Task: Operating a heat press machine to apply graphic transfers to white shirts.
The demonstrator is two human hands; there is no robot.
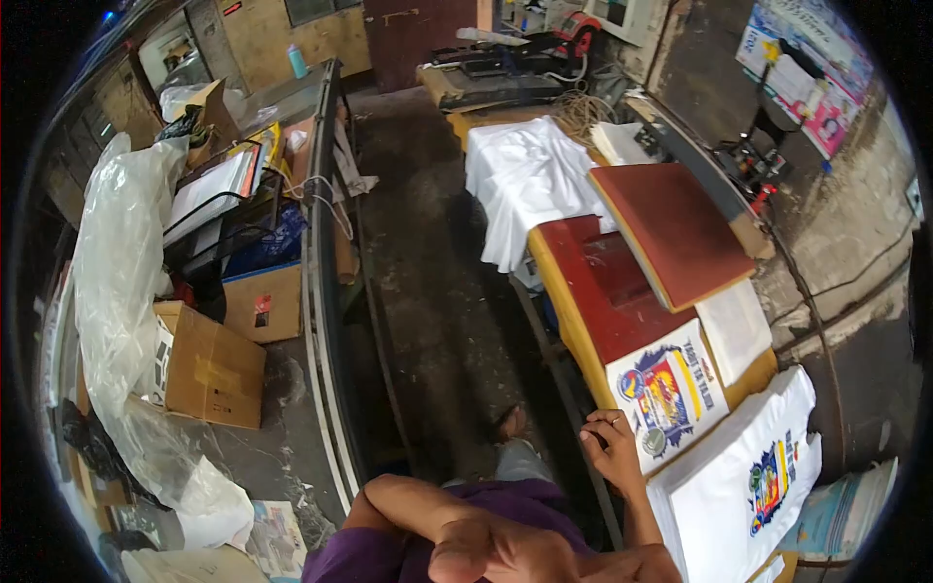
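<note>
My right hand [612,449] rests with bent fingers on the front edge of a yellow-edged work table [562,291], holding nothing. It touches the corner of a white sheet with a colourful print [669,394]. Just right of it lies a stack of white T-shirts with the same kind of print [748,476]. My left hand [496,554] is close under the camera, blurred, with the fingers curled in and nothing seen in it; its forearm crosses my purple shirt. A heat press with a raised red plate [671,233] stands farther along the table.
White garments [525,180] hang over the table's far end. Another press [505,73] sits at the back. Across a concrete aisle [437,291] to the left stand a metal-framed bench [326,291], cardboard boxes [209,369] and a large clear plastic sheet [117,282].
</note>
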